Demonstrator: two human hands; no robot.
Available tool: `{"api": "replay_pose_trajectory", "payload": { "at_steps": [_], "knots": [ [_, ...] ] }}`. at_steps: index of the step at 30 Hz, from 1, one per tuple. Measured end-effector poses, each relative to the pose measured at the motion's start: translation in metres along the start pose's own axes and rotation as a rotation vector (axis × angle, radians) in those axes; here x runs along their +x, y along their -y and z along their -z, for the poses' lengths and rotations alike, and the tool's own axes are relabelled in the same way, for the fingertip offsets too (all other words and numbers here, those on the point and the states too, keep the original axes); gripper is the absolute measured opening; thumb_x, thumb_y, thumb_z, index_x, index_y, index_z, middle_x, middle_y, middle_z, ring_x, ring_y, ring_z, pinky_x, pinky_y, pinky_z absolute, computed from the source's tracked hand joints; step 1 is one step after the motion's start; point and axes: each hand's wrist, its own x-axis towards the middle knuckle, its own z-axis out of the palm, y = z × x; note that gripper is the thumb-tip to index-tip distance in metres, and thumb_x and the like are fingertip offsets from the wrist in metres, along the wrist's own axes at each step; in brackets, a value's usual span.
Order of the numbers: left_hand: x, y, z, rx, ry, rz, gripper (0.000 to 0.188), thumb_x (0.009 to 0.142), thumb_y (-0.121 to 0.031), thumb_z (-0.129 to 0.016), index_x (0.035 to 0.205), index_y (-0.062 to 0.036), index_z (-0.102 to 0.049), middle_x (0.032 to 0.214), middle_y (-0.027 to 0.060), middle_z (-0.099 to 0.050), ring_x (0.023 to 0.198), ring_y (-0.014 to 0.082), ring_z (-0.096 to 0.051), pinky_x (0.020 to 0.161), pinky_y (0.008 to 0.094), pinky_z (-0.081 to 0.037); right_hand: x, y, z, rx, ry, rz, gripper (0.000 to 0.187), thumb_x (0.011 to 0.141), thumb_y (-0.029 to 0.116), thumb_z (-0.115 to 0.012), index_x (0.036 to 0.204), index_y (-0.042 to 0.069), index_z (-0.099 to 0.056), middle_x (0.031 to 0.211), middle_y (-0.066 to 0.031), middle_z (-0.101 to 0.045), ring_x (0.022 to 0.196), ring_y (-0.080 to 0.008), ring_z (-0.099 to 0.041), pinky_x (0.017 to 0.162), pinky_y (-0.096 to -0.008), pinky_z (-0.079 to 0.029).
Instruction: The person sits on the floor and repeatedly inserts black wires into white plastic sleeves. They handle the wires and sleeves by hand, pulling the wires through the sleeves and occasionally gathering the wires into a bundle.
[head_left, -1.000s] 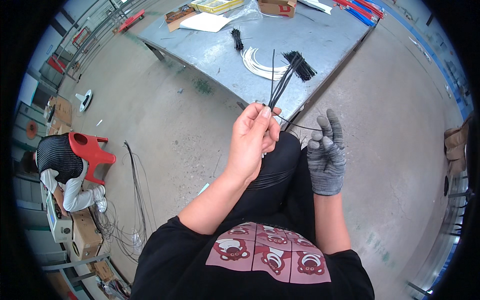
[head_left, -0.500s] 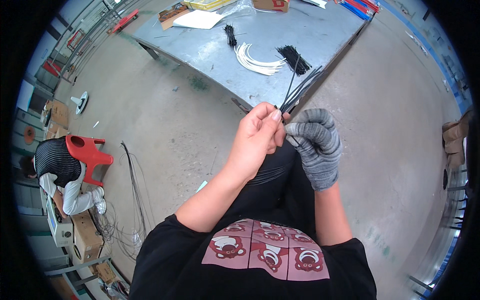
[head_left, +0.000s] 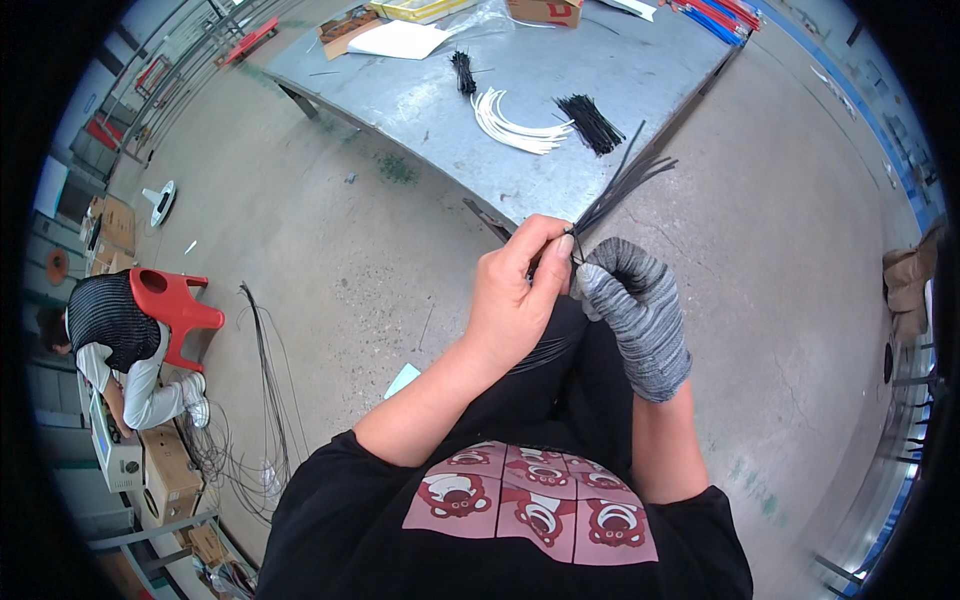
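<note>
Bare left fingers pinch a bundle of black strands, gloved right fingers curled just beside them.

Bench ahead. Across its middle, left to right: small bundle, strips, second bundle. Behind these: sheet, carton right of it, tubes far right corner. Held strands by bench's near corner. Floor left: loose wires, stool farther left.

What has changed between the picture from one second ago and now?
The gloved right hand has moved left, right up to the bare left hand's fingertips. The black strands in the left hand have tipped over to the right. No clear release shows. Unchanged: the left hand's hold, the white strands on the table.
</note>
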Motion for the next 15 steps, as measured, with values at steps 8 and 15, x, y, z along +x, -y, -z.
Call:
{"api": "replay_pose_trajectory", "payload": {
  "at_steps": [8, 15],
  "knots": [
    [0.0002, -0.001, 0.0005, 0.007, 0.01, -0.008, 0.006, 0.092, -0.005, -0.05, 0.091, -0.0003, -0.052, 0.059, 0.0023, -0.049, 0.054, 0.0068, -0.048, 0.051, 0.0231, -0.04, -0.0012, 0.0063, 0.0005, -0.011, 0.047, 0.009, 0.017, 0.084, 0.01, -0.063, 0.096, -0.002, -0.064, 0.077, -0.0007, -0.063, 0.071, -0.0047, -0.054, 0.064, -0.0203, -0.046],
    [-0.002, -0.0055, 0.0003, 0.054, 0.015, -0.029, 0.005, 0.091, -0.005, -0.05, 0.091, -0.0003, -0.053, 0.059, 0.0027, -0.05, 0.054, 0.0074, -0.049, 0.051, 0.0233, -0.04, -0.0015, 0.0032, 0.003, -0.045, 0.03, 0.012, 0.018, 0.084, 0.009, -0.062, 0.097, -0.002, -0.064, 0.076, -0.0011, -0.063, 0.07, -0.005, -0.054, 0.064, -0.021, -0.046]
  ]
}}
